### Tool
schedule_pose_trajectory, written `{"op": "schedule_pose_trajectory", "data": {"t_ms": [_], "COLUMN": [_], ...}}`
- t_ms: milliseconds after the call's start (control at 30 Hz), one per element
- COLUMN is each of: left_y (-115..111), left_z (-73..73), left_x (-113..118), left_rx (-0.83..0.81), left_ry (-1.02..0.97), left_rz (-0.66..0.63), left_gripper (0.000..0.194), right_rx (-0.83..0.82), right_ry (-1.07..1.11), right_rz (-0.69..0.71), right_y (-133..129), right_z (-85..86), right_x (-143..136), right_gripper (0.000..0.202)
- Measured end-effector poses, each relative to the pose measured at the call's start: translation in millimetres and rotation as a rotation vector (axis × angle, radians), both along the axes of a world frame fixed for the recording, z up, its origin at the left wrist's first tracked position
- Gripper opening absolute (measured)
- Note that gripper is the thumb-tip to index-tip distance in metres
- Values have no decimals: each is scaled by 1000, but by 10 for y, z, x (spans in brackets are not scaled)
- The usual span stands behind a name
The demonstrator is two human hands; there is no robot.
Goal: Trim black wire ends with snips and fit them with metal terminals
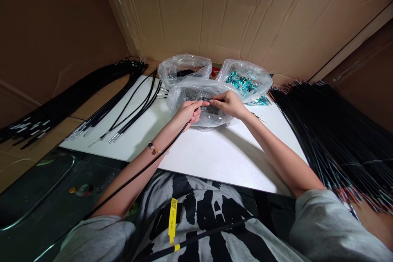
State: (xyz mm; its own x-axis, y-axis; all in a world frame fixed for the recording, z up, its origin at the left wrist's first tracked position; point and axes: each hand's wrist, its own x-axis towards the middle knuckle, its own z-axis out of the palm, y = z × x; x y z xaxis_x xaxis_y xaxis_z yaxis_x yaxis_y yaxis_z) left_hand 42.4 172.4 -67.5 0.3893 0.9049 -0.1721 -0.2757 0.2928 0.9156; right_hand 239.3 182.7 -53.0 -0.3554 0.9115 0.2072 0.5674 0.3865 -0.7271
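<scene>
1. Left hand [192, 112]: fingers curled around a black cable [147, 159] near its end. The cable trails off along the forearm toward 8 o'clock.
2. Right hand [229, 103]: thumb and fingertips pinched at a small dark end piece [205, 99], which meets the left fingertips; its exact form is too small to tell.
3. For good handling, I would grip the cable close behind its tip, keep tip and piece in one straight line, and work over the bag so that a dropped part is caught.
4. Directly beneath both hands lies an open clear plastic bag [175, 100] of small greyish pieces, on the white surface [208, 155].
5. At 11 o'clock stands a clear bag of black pieces [184, 73]; at 2 o'clock, one of shiny teal pieces [242, 82].
6. At 9 o'clock lie black cables with clear ends [132, 110]; near 4 o'clock, a thick cable bundle [331, 127] with coloured wire ends.
7. Writing: near 6 o'clock, a yellow tag [172, 223] bears a QR code and a short line, not surely legible.
</scene>
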Motion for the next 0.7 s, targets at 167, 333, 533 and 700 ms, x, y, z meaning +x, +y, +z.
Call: {"op": "schedule_pose_trajectory", "data": {"t_ms": [167, 333, 533, 700], "left_y": [47, 34, -16, -27], "left_z": [-48, -38, 26, 50], "left_x": [-49, -70, -40, -35], "left_rx": [23, 43, 54, 77], "left_ry": [29, 64, 130, 192], "left_rz": [6, 9, 37, 55], "left_gripper": [20, 16, 15, 17], "right_rx": [25, 38, 53, 74], "right_ry": [-24, -39, -68, -88], "right_rz": [-17, -28, 3, 14], "right_y": [-15, -37, -65, -48], "right_z": [17, 27, 53, 48], "right_x": [4, 13, 9, 14], "right_gripper": [43, 42, 47, 48]}}
